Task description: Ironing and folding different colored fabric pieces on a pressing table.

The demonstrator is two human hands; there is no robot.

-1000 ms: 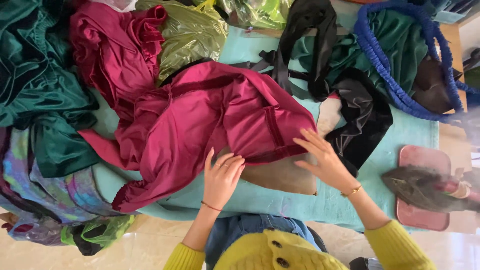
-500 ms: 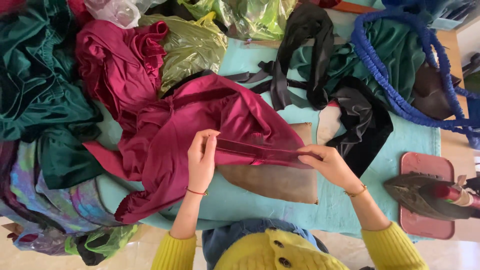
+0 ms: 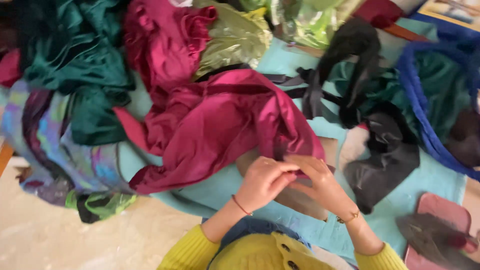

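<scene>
— What has been changed since a moment ago?
— The hands, then spread along the hem, have been brought together at the near edge of the magenta garment [image 3: 220, 130]; a fold appears to be gathered.
— How are the hands set?
— The left hand [image 3: 262, 181] is curled, pinching the hem; the right hand [image 3: 320, 185] is closed on it alongside, touching. The garment is spread on the teal pad [image 3: 430, 185], left of the black cloth [image 3: 385, 155].

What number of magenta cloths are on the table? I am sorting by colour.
2: one magenta cloth lies spread mid-table, its edge pinched by the left hand and right hand; another bunched magenta cloth sits behind it. More may be buried.
</scene>
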